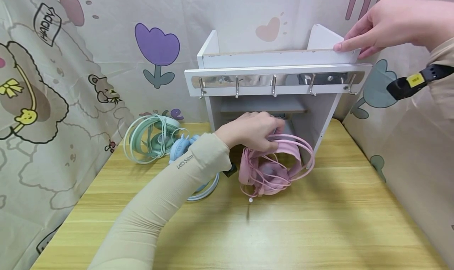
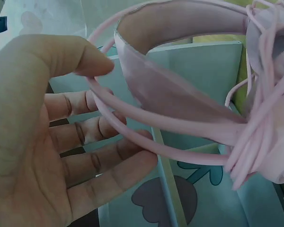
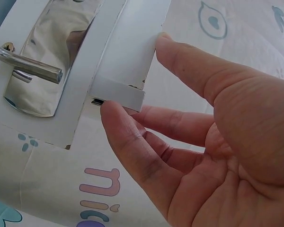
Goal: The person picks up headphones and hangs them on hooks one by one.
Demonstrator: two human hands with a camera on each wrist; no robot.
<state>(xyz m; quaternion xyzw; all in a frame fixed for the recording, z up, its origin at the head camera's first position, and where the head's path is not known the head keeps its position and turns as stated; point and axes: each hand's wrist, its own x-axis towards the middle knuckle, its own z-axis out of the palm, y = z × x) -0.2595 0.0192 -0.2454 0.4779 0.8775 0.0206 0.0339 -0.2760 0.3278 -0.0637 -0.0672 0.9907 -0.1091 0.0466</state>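
Note:
My left hand (image 1: pixel 253 130) holds pink headphones (image 1: pixel 272 177) in front of the white rack (image 1: pixel 255 60), above the table. In the left wrist view the thumb and fingers curl round the thin pink cable loops (image 2: pixel 175 125) beside the broad headband (image 2: pixel 175 90). More cable is wound about the earcups. At the rack's upper right corner my right hand (image 1: pixel 400 23) grips its end. The right wrist view has the thumb on one edge and the fingertips at the corner (image 3: pixel 118 94). Metal hooks (image 1: pixel 274 86) line the rack's front rail.
Mint green headphones (image 1: pixel 152 138) with coiled cable lie at the left on the wooden table (image 1: pixel 283 234). Blue headphones (image 1: pixel 180 148) are next to them, partly hidden by my left sleeve. Patterned cloth (image 1: pixel 106 45) hangs behind and at both sides.

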